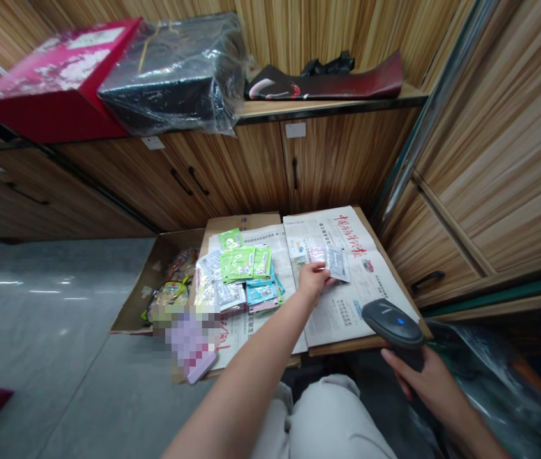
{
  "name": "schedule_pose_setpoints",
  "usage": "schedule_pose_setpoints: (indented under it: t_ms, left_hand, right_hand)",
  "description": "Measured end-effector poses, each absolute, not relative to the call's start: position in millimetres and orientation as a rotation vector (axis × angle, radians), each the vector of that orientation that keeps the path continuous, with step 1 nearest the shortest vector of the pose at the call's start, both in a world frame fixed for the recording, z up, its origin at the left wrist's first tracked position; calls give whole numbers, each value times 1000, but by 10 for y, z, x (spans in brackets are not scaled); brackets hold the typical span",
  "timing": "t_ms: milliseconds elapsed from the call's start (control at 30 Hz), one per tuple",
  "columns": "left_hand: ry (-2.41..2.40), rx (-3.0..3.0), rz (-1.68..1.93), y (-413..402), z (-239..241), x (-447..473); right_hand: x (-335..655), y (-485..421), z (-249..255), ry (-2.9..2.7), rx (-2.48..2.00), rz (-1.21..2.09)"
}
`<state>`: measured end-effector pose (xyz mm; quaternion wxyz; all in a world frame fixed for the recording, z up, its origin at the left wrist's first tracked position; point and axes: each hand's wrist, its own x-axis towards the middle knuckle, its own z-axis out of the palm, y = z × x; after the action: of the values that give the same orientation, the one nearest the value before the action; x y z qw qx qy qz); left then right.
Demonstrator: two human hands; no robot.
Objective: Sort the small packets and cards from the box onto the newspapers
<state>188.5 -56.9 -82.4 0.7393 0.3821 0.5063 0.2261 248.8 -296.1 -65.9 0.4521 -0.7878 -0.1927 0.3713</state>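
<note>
Newspaper (332, 322) under flat, glossy sachets (238, 264)

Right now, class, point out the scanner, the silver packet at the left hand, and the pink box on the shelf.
Scanner (392, 324), head view: its dark upper body.
Silver packet (338, 264), head view: its upward face.
Pink box (57, 75), head view: its patterned top.

Your one view sits on your own head, facing forward and steeply down. It looks over your knees (337, 414) at close range, with your left hand (315, 280) and right hand (430, 376) in frame, newspapers (342, 319) mid-picture and wooden cabinets (246, 169) farther back. The edges look stretched and smeared, perhaps by a wide lens.
</note>
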Motion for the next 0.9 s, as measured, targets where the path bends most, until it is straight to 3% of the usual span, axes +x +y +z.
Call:
schedule_pose_setpoints:
  t_ms: [267,400,567,900]
  left_hand:
    - [1360,1929,334,-254,-541,1315]
    - [1749,2227,352,4,-294,734]
    - [2193,2147,210,129,-267,290]
    - [2192,1928,155,329,-324,192]
  right_hand:
    - [2392,-2979,-690,-521,-1982,968]
    - [2268,-2904,-662,-531,-1974,985]
    - [2140,-2824,-661,-543,-1952,1020]
    - [2063,-2718,-546,-579,-1915,991]
